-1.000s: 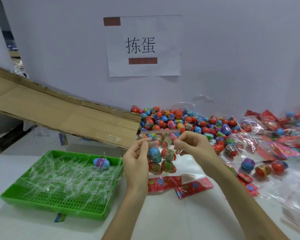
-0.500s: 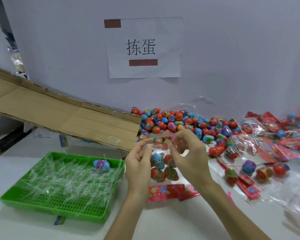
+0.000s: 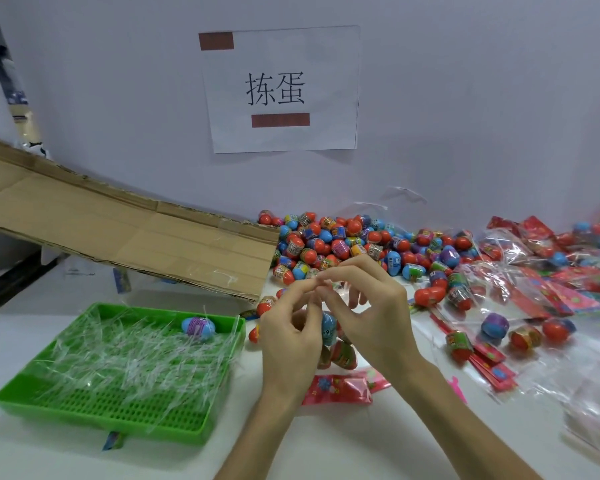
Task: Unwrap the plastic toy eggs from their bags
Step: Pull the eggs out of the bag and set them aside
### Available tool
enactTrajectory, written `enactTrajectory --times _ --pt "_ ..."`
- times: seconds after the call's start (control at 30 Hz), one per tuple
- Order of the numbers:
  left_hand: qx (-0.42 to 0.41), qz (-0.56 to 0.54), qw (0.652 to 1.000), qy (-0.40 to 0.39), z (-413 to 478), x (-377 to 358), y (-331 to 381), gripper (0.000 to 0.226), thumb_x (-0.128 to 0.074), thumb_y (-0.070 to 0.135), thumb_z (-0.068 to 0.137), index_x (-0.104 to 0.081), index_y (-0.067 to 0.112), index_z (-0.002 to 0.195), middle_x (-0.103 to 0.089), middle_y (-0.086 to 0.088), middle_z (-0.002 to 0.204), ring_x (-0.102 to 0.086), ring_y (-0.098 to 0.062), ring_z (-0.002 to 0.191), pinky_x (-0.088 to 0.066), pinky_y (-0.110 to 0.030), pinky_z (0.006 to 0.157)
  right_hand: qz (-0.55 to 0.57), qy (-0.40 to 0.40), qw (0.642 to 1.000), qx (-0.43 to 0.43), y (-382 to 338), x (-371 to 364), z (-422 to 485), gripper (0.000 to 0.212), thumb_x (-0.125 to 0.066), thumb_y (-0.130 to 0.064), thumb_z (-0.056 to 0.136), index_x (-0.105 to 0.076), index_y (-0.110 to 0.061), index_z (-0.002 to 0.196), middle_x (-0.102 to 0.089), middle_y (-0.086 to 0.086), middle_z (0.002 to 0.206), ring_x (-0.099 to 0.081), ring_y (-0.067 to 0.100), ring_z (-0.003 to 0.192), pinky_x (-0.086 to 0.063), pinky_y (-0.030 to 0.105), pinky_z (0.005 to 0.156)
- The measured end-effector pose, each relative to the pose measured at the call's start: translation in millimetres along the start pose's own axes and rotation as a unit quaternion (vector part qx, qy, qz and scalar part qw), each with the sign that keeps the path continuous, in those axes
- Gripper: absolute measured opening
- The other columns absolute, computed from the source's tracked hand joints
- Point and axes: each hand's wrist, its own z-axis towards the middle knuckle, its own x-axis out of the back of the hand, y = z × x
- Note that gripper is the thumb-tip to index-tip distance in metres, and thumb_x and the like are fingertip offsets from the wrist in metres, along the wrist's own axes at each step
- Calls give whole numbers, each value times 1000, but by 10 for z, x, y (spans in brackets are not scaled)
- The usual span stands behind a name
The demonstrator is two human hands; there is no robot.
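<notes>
Loose egg pile (image 3: 354, 244) behind hands; green tray (image 3: 94, 417) left; cardboard (image 3: 136, 233) above.

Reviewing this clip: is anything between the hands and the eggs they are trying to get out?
Yes: the clear bag itself. Left hand and right hand pinch its top edge together, while the bagged eggs hang below inside the film. Nothing else visibly intervenes.

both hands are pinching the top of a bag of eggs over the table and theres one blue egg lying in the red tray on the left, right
Not quite: the tray is green, not red, as the head view shows. The rest holds: the left hand and right hand pinch the bag of eggs, and one blue egg lies in the tray.
</notes>
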Motion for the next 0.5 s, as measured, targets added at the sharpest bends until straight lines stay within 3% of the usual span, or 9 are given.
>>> enactTrajectory --times 0.17,0.23,0.37,0.5 --pt "-24 47 999 -1 7 -3 -39 25 -55 22 101 -71 35 115 -73 21 97 -72 -9 94 -62 -37 76 -2 -6 1000 10 14 27 21 11 -81 -12 85 -78 -14 96 -67 -5 93 -54 -6 74 -41 6 61" --pt "-31 64 997 -1 12 -1 -21 28 -53 22 101 -70 40 113 -71 27 99 -71 -5 97 -61 -34 80 -1 -15 1000 11 29 41 26 11 -83 -8 83 -78 -13 92 -68 -4 91 -55 -1 72 -43 8 61" --pt "-62 107 992 0 13 10 -14 35 -52 13 100 -66 40 117 -69 31 100 -68 1 96 -56 -21 82 16 -34 999 25 63 79 44 9 -83 -3 82 -78 -9 87 -69 -2 88 -60 9 71 -48 15 61" --pt "-64 112 992 -7 18 5 -102 36 -56 -1 100 -74 27 113 -72 21 96 -70 -3 91 -57 -29 79 25 -54 998 29 85 107 51 13 -81 2 82 -75 -9 82 -68 -3 85 -57 6 70 -49 19 60"
